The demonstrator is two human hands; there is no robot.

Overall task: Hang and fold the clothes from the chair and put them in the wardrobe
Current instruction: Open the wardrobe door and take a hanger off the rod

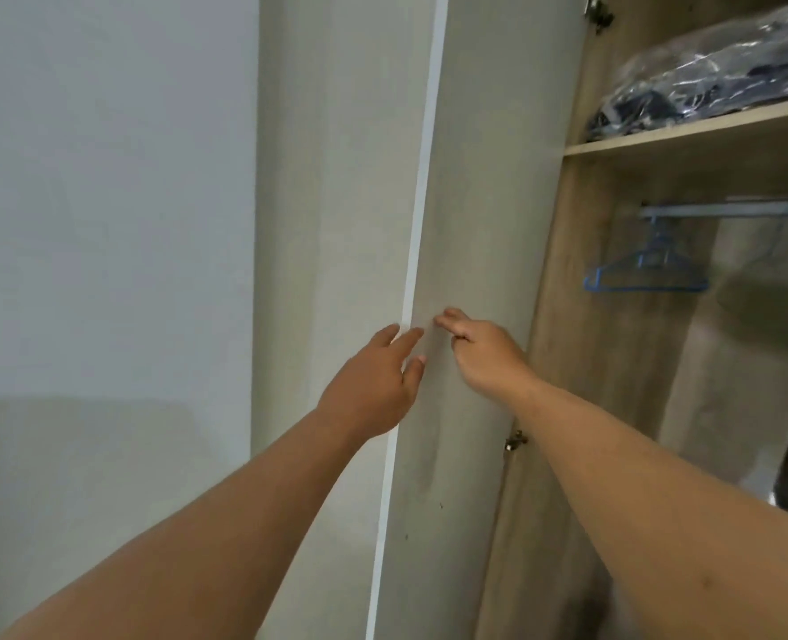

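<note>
Pale grey wall point(105, 200) is filling the left of the room, and beside it the wardrobe point(613, 362) is standing with its door point(475, 177) swung wide, the white front edge of that door facing the person. Both bare arms are reaching up to that edge. The left hand point(373, 385) is lying against the outer side of the door with its fingers straight and relaxed, the thumb just touching the edge, grasping nothing. The right hand point(479, 348) is resting on the inner face of the door with two fingers stretched toward the edge and the rest tucked under; I cannot tell whether it is pinching anything. Inside, the wood-grain carcass is showing a shelf point(687, 131) near the top, where a clear plastic bag point(715, 71) of dark blue clothing is lying. Below the shelf a metal rail point(729, 209) is running across, and a few blue wire hangers point(646, 272) are hanging from it near its left end, bunched together and bare. Metal hinges are showing at the door's inner edge. No writing or labels are readable anywhere. No chair is showing from here.
</note>
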